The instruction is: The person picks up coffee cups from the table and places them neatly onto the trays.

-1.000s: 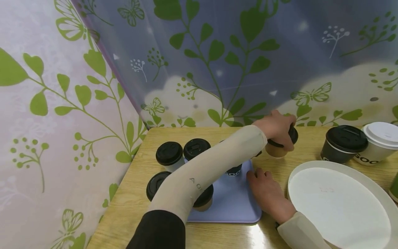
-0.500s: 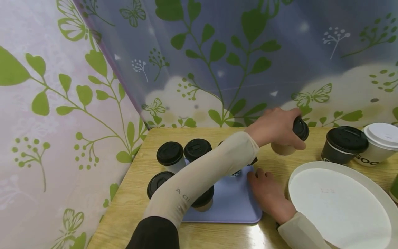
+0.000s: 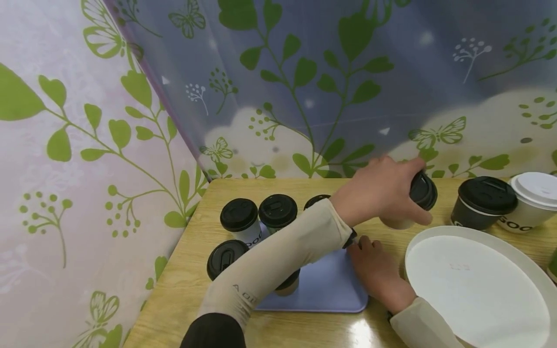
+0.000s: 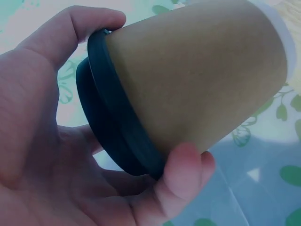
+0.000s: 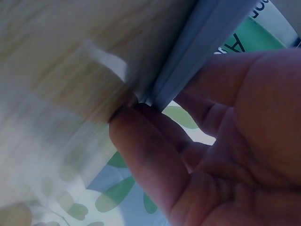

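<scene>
My left hand reaches across over the tray and grips a brown paper coffee cup round its black lid. The cup is tilted, its lid turned right in the head view. My right hand pinches the right rim of the lavender tray, thumb on one side and fingers on the other in the right wrist view. Several black-lidded cups stand on the tray, among them a white one at the back left and a brown one at the front. My left forearm hides part of them.
A round white tray lies right of my right hand. Behind it stand a black cup and a white-lidded cup. A green item shows at the right edge. A patterned cloth hangs behind the wooden table.
My left hand has moved a little right and nearer with the brown cup, which has tipped over more. My right hand has stayed at the tray rim.
</scene>
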The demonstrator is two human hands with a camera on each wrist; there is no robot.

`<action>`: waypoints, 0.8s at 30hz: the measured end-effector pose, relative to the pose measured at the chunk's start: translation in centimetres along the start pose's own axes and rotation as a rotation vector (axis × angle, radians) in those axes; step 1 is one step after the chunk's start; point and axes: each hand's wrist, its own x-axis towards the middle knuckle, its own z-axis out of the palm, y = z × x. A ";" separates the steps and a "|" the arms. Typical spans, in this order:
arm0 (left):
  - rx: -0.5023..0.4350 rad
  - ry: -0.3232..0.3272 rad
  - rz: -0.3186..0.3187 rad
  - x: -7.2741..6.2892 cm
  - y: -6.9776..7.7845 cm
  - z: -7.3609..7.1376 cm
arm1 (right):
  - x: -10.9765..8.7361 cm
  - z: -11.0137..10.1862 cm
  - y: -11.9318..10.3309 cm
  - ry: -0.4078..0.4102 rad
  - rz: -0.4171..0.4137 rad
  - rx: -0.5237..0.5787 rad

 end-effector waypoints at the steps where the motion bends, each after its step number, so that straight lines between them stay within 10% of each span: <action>1: -0.003 -0.004 0.010 -0.3 0.0 0.0 | 0.0 0.0 0.0 -0.006 -0.001 -0.003; 24: 0.087 -0.035 0.061 -2.9 -0.6 0.7 | 0.1 -0.4 0.1 -0.034 -0.002 0.093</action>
